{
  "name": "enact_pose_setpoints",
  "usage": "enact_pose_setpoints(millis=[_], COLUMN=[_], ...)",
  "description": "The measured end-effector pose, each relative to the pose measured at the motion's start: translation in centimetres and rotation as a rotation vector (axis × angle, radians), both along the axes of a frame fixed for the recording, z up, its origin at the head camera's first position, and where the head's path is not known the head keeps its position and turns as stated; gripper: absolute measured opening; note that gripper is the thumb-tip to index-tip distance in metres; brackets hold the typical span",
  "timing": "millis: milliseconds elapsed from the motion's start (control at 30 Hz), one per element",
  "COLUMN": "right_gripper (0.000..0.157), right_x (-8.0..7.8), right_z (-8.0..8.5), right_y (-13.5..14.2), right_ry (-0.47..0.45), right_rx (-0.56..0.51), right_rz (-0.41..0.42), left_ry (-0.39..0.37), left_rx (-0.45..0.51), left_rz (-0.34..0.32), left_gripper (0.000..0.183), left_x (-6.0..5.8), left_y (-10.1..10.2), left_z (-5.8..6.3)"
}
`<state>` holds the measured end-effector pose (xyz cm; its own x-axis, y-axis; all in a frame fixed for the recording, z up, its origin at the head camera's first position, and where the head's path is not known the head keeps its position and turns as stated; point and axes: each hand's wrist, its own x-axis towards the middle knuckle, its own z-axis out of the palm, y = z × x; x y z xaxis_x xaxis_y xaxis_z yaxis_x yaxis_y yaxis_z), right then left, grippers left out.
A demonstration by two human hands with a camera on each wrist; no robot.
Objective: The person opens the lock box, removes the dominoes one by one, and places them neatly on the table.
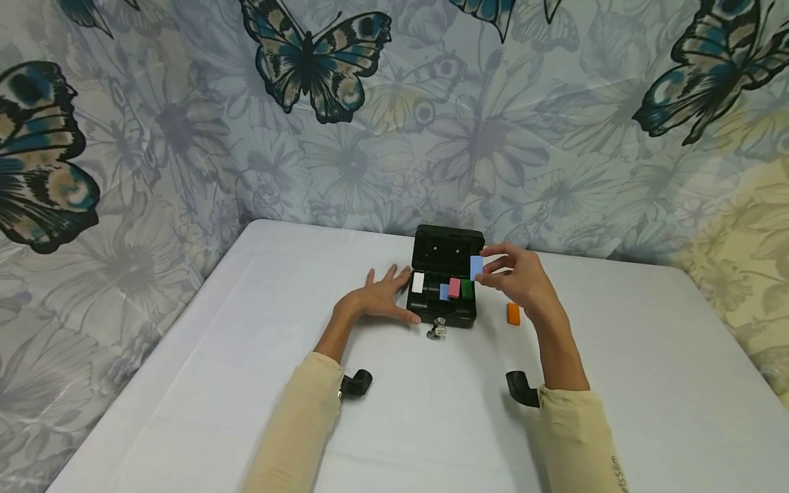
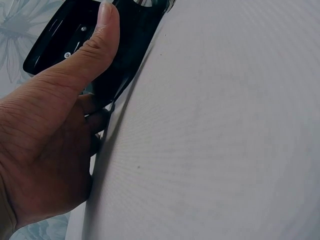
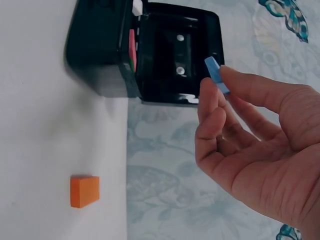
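A black box (image 1: 440, 318) stands with its lid (image 1: 448, 250) raised and a metal clasp (image 1: 437, 329) at its front. Inside lie a white block (image 1: 418, 283), a blue block (image 1: 444, 292), a pink block (image 1: 454, 287) and a green block (image 1: 467, 289). Over the box's right side, my right hand (image 1: 518, 277) pinches a light blue block (image 3: 216, 75) between thumb and fingertips. My left hand (image 1: 379, 299) lies at the box's left side with fingers spread; its straight thumb (image 2: 95, 47) reaches along the front of the box.
An orange block (image 1: 514, 314) lies on the white-covered table (image 1: 431, 424), right of the box and below my right hand. Behind the table hangs a floral cloth (image 1: 394, 157) with butterflies. Black wrist mounts (image 1: 357, 383) stick out from both sleeves.
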<state>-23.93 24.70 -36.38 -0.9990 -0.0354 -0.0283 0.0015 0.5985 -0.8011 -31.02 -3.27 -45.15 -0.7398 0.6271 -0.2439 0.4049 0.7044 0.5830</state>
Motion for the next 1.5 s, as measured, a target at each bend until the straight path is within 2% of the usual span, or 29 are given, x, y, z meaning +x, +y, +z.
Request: enact_pose_setpoints(millis=[267, 600, 933, 1500], right_gripper=[0.05, 0.051, 0.049, 0.047], right_x=[0.2, 0.2, 0.4, 0.6], right_z=[0.4, 0.4, 1.0, 0.6], right_y=[0.6, 0.9, 2.1, 4.5], right_ry=[0.005, 0.005, -0.01, -0.004], right_rx=[0.013, 0.017, 0.0, -0.02], right_rz=[-0.012, -0.034, -0.05, -0.079], left_ry=[-0.001, 0.002, 0.007, 0.001], left_rx=[0.004, -0.005, -0.001, 0.001], left_rz=[0.005, 0.002, -0.003, -0.009], left_gripper=[0.117, 0.119, 0.116, 0.12], left_x=[0.1, 0.0, -0.1, 0.0], left_y=[0.1, -0.3, 0.0, -0.2], left_z=[0.3, -0.1, 0.0, -0.1])
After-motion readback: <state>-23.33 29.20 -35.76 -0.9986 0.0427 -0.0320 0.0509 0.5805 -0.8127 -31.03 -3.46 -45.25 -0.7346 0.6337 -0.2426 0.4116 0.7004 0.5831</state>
